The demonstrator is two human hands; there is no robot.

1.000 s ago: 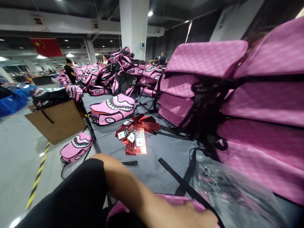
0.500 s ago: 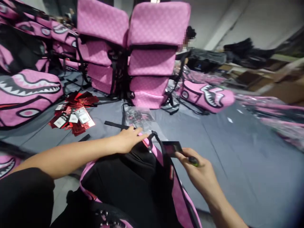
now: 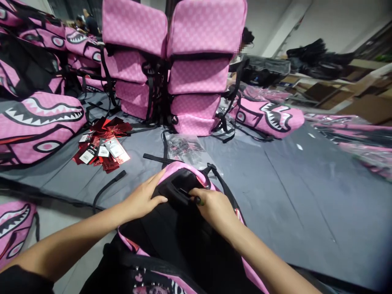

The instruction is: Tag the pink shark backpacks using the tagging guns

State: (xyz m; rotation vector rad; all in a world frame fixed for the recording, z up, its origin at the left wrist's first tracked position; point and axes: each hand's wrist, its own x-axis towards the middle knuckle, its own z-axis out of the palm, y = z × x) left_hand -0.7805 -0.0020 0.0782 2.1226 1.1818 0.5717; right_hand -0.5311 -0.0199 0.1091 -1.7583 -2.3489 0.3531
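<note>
An opened pink-and-black backpack [image 3: 190, 245] lies before me, its black inside facing up. My left hand [image 3: 143, 200] grips its far left rim, thumb inside and fingers over the pink edge. My right hand [image 3: 212, 208] reaches inside near the top, at a black inner pocket [image 3: 176, 194]. Its fingers close round a dark tool [image 3: 199, 200] with a rounded, greenish end; the rest is hidden, so its kind is unclear. A thin black flat piece [image 3: 183, 192] shows at the fingertips, by the pocket's edge. A black strap [image 3: 225, 188] runs along the right rim.
Stacked pink backpacks [image 3: 196, 77] stand at the back of the grey table [image 3: 275, 204]. Red and black hang tags [image 3: 102, 149] lie in a pile on the left. A clear plastic bag [image 3: 190, 151] lies beyond my backpack; shark-face backpacks [image 3: 45, 126] sit at left and right.
My right hand has moved left from beyond the right rim into the backpack, bringing the black flat piece and tool. My left hand has shifted down and left along the rim.
</note>
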